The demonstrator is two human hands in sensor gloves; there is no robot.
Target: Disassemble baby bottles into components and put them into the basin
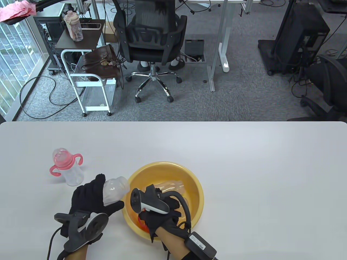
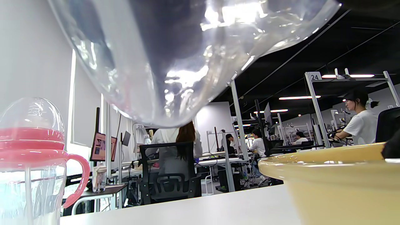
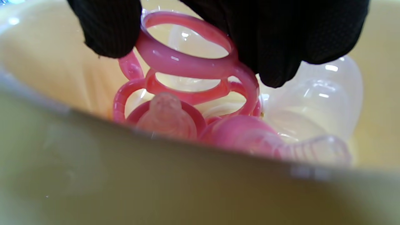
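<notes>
Baby-bottle parts are held in both gloved hands at the round yellow plastic basin point(image 1: 199, 189) on the white tabletop point(image 1: 244, 162).

A clear plastic bottle body point(image 1: 115, 189) is gripped by the left hand point(image 1: 90, 201), whose fingers are curled round it just left of the basin rim, above the tabletop. A pink plastic collar ring with looped handles point(image 3: 187, 67) is pinched between the fingers point(image 3: 109, 28) of the right hand point(image 1: 160, 210), which is lowered inside the basin. Beneath the ring, pink collars with clear silicone teats point(image 3: 167, 115) and a clear bottle body point(image 3: 318, 100) are seen lying in the basin. An assembled clear bottle with pink handles and domed cap point(image 1: 66, 166) is left standing upright on the tabletop, near the left hand and well left of the basin.
</notes>
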